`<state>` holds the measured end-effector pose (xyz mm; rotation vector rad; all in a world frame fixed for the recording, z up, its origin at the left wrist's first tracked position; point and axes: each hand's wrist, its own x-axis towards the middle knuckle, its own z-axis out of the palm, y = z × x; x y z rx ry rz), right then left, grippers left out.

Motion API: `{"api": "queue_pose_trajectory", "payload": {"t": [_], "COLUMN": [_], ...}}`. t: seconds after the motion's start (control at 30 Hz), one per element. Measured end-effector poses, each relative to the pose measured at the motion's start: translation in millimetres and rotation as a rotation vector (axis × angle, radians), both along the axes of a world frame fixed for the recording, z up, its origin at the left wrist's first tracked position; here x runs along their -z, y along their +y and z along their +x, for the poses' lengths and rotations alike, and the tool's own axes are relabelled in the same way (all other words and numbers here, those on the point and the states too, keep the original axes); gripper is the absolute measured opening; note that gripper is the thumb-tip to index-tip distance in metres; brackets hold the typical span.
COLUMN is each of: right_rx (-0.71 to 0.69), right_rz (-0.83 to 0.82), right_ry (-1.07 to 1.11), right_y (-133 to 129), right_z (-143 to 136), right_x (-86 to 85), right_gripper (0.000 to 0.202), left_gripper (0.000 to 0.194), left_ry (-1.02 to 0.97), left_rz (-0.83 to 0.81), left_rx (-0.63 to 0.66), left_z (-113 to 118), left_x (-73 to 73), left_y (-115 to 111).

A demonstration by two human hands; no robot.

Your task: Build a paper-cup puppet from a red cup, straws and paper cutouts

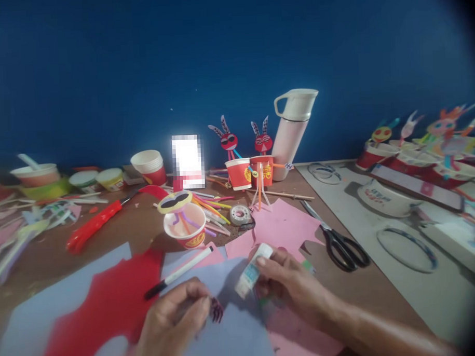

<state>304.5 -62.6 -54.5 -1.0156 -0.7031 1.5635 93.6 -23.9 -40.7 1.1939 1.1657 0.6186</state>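
Between thumb and forefinger, my left hand (176, 318) pinches a small dark red paper cutout with black stripes (216, 309). My right hand (285, 275) is closed around a small white glue bottle (253, 271) with a pale blue label, one end tilted down toward the cutout. Cutout and bottle are apart. Below both hands lies light blue paper (235, 331). A black-and-white marker (180, 271) rests just beyond my left hand. Red cut paper (105, 302) lies to the left, and pink paper (286, 223) lies behind my right hand.
Black-handled scissors (343, 247) lie at right, a red-handled cutter (94, 224) at left. A paper cup with a yellow face (184, 226) stands by a tape roll (241, 214). Behind are red-faced cup figures (239, 172) and a leaning flask (292, 134). A bowl (386, 197) sits right.
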Motion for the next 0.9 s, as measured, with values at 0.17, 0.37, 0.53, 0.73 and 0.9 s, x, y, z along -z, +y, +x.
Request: {"api": "queue_pose_trajectory", "payload": {"t": [0.17,0.37,0.53,0.73,0.9], "right_rx": [-0.039,-0.110,-0.170,-0.206,-0.249], "right_rz": [0.041,-0.012,0.019,0.033,0.050], "right_ry": [0.097,0.072,0.025,-0.009,-0.102], "right_y": [5.8,4.7,3.2,-0.5,-5.6], "right_z": [6.0,1.8,2.1,-0.2,-14.8], "right_x": [-10.6,-9.8,-11.6,-11.4,-2.5], "right_gripper": [0.023,0.024,0.028,0.027,0.045], "left_gripper": [0.029,0.032,0.034,0.039,0.032], "left_ry": [-0.263,-0.361,-0.417,-0.463,-0.431], "left_rz": [-0.202,-0.249,-0.255,-0.290,-0.195], "left_rx": [-0.057,-0.074,-0.109,-0.058,0.008], "left_z": [-3.2,-2.6,-0.7,4.5,7.9], "left_x": [1.6,-3.0,0.3,4.0,3.1], "left_y": [11.1,11.7,12.2,12.3,2.5]}}
